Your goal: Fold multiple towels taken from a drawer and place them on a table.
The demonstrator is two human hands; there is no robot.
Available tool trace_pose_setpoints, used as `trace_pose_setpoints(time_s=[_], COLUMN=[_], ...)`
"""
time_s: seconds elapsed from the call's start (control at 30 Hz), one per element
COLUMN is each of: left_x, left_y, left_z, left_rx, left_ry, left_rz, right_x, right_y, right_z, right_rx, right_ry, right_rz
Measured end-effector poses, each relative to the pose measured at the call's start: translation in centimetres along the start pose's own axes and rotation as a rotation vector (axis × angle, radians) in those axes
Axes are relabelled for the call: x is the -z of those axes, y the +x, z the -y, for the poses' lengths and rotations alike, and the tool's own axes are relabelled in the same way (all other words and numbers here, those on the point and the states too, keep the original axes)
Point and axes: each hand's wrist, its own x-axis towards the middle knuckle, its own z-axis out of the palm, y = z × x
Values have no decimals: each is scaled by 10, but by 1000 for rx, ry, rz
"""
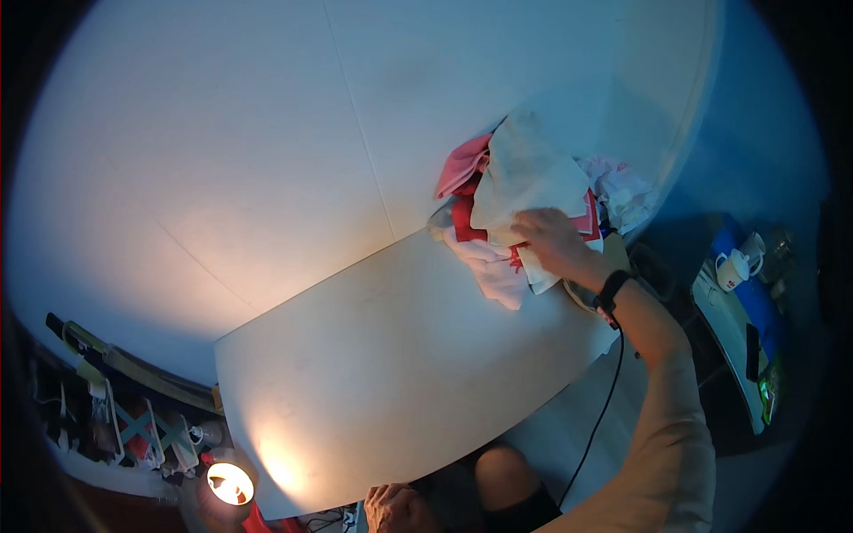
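Observation:
My right hand (553, 243), slightly blurred, reaches to the heap of fabrics at the table's far right end. Its bent fingers touch the front edge of a pale cream cloth (530, 176); whether they pinch it is unclear. Beneath and around that cloth lie a folded pink cloth (463, 166), a red piece (468, 220) and a pale pink cloth (496, 276) hanging toward me. At the table's near edge rests my left hand (393, 508), back upward and fingers bent, its palm hidden.
The long white table (373, 373) stands against a pale wall (266, 166). A lit lamp (230, 484) glows at its near left corner. Crumpled white plastic (623, 193) lies behind the heap. Right, a side table (723, 326) holds white mugs (733, 270). A black cable (603, 413) hangs from my right wrist.

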Motion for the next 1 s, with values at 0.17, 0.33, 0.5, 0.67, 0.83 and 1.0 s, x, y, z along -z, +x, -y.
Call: trace_pose_setpoints(time_s=[0.17,0.33,0.5,0.67,0.83,1.0], left_x=[1,-5,-7,-8,-10,-18], left_y=[0,-4,-1,2,3,0], left_z=[0,6,4,6,3,14], left_rx=[-12,-7,-4,-6,-18,-83], left_ry=[55,-9,-18,-3,27,69], left_rz=[58,11,-5,-12,3,-45], right_x=[18,20,14,10,18,68], right_y=[3,5,-3,6,11,31], right_z=[-28,-31,-37,-48,-49,-22], right_rx=[-141,-130,-68,-189,-330,-589], right_ry=[-168,-156,-163,-117,83,366], right_rz=[95,176,102,128,31,-75])
